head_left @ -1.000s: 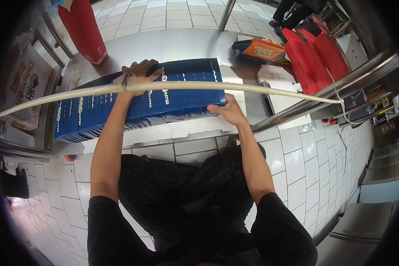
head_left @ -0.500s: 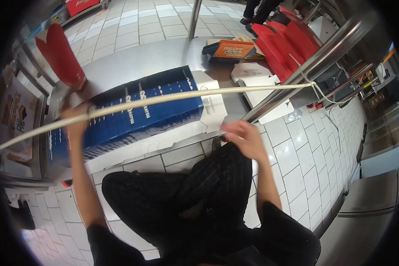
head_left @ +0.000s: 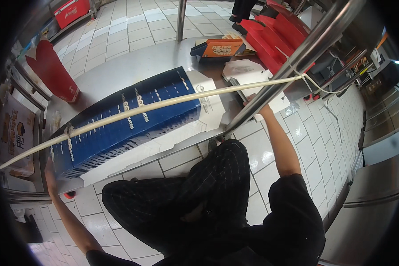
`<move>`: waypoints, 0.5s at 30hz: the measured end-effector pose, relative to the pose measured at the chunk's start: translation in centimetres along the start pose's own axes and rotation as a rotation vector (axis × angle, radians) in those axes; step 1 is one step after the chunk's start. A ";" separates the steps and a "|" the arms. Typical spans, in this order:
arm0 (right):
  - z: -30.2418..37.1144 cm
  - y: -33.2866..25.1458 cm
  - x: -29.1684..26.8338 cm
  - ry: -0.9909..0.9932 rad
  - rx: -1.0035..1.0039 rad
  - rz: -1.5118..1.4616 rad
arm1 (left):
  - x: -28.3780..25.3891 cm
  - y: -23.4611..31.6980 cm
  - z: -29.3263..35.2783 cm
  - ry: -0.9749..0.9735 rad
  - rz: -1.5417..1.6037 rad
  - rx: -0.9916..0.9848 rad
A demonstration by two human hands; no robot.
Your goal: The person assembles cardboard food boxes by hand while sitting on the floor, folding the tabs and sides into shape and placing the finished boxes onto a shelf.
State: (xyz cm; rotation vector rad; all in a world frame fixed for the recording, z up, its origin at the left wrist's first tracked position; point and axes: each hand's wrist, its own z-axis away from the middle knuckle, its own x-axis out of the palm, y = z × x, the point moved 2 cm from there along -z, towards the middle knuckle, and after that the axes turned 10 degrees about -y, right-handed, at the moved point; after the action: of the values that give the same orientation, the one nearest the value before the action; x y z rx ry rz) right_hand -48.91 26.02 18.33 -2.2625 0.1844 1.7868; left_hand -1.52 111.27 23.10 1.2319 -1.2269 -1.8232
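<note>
A long row of nested blue cardboard food boxes (head_left: 164,108) with white flaps lies on a steel shelf (head_left: 119,57). At the row's left end, my left hand (head_left: 51,176) rests against the boxes with its fingers stretched along the end. My right hand (head_left: 266,110) reaches behind the slanting metal post (head_left: 292,66), beside white cardboard pieces (head_left: 248,71) on the shelf. The post covers part of its fingers, so its grip does not show. A pale cord (head_left: 181,98) runs across in front of the boxes.
A red carton (head_left: 53,71) stands upright at the shelf's left. Toward the back right are an orange and black box (head_left: 219,48) and several red cartons (head_left: 270,42). A printed brown carton (head_left: 20,133) sits at far left. Someone's legs (head_left: 241,13) show beyond the shelf.
My left hand has moved from over the boxes down to their left end. My right hand has gone from the shelf's front edge up and right, behind the post. The view has shifted slightly.
</note>
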 end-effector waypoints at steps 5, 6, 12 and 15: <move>4.2 9.0 -3.0 -0.073 0.290 -0.173 | 5.2 -0.6 -3.7 -0.008 -0.003 0.069; 3.1 6.3 -3.5 0.040 0.289 0.003 | 3.8 -0.4 -2.9 0.031 -0.030 0.074; 13.5 -13.4 -18.5 0.521 0.717 0.208 | 15.2 12.8 10.5 0.703 -0.468 0.314; 18.0 -26.5 -20.7 0.003 0.678 0.039 | 27.4 14.3 20.0 -0.154 -0.159 0.310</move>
State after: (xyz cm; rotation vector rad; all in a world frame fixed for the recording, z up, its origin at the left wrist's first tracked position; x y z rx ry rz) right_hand -63.97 55.23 37.63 -1.7751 0.7166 1.4366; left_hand -30.58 89.52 29.21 1.4108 -1.5845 -1.9218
